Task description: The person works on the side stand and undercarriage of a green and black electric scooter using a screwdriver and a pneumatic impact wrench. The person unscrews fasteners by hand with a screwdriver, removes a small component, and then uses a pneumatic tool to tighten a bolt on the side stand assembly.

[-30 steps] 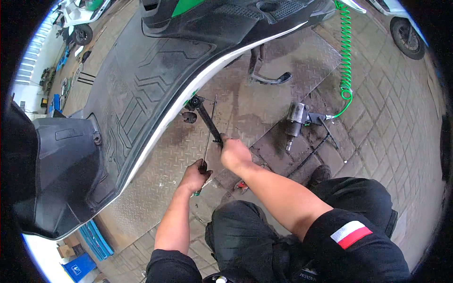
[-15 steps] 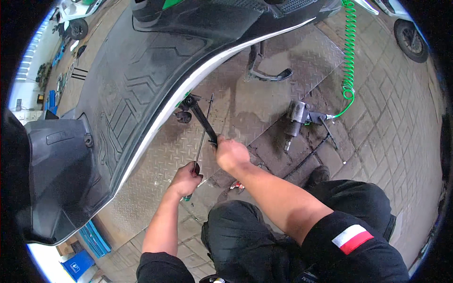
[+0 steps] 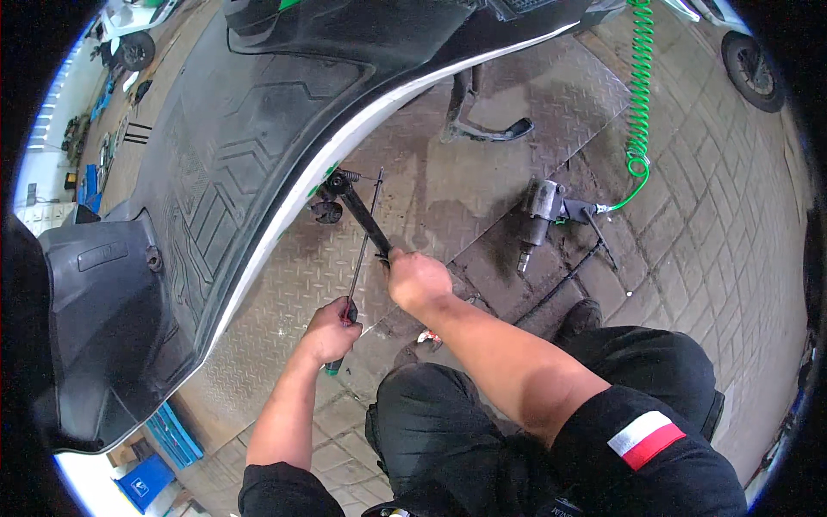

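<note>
My left hand (image 3: 329, 332), low in the middle, is closed on the handle of a long screwdriver-like tool (image 3: 359, 274) with a thin shaft and green-black handle. Its shaft rises beside a black stand leg (image 3: 362, 217) under the scooter's white-edged side (image 3: 291, 202); I cannot tell whether the tip touches the small spring (image 3: 349, 177) at the pivot. My right hand (image 3: 420, 280) grips the lower end of that leg, its fingertips partly hidden.
An air impact wrench (image 3: 543, 207) with a green coiled hose (image 3: 638, 95) lies at right. A curved black stand (image 3: 491, 131) is under the scooter. Below are a treadplate (image 3: 267, 345) and pavers. Another vehicle's wheel (image 3: 752, 71) shows at upper right, blue items (image 3: 142, 482) at lower left.
My left hand and its tool have shifted left and slightly down in the view. The scooter edge, stand leg and right hand also appear further left. Both grips remain closed.
</note>
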Tool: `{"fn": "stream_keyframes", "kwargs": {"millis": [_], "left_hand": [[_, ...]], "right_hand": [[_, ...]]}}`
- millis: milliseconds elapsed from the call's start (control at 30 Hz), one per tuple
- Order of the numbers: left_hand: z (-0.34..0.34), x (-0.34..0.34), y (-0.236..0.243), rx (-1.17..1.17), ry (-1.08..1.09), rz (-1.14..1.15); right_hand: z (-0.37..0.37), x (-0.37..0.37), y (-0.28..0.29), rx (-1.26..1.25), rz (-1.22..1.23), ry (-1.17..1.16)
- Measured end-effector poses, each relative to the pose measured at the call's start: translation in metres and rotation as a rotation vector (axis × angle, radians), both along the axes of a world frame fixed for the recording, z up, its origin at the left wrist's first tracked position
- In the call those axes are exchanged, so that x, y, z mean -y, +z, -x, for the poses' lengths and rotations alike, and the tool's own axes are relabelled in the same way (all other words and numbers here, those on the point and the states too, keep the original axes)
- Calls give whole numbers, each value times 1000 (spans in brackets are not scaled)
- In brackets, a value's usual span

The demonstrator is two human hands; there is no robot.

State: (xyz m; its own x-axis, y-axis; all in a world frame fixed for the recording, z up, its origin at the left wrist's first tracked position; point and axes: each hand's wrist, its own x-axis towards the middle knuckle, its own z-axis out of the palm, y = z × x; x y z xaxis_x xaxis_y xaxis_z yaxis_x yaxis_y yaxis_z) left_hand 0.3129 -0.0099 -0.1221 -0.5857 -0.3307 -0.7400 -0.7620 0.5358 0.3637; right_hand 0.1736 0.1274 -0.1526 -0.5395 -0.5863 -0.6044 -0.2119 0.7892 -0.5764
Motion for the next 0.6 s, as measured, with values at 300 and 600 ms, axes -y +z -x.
{"fn": "stream_keyframes", "kwargs": {"millis": [300,600], "left_hand": [[2,-1,7,-5,126,-115],[-1,6,2,23,239,-122]], "right_hand": [[4,-4,7,9,27,28],[5,-4,-2,-18,39,81]]}}
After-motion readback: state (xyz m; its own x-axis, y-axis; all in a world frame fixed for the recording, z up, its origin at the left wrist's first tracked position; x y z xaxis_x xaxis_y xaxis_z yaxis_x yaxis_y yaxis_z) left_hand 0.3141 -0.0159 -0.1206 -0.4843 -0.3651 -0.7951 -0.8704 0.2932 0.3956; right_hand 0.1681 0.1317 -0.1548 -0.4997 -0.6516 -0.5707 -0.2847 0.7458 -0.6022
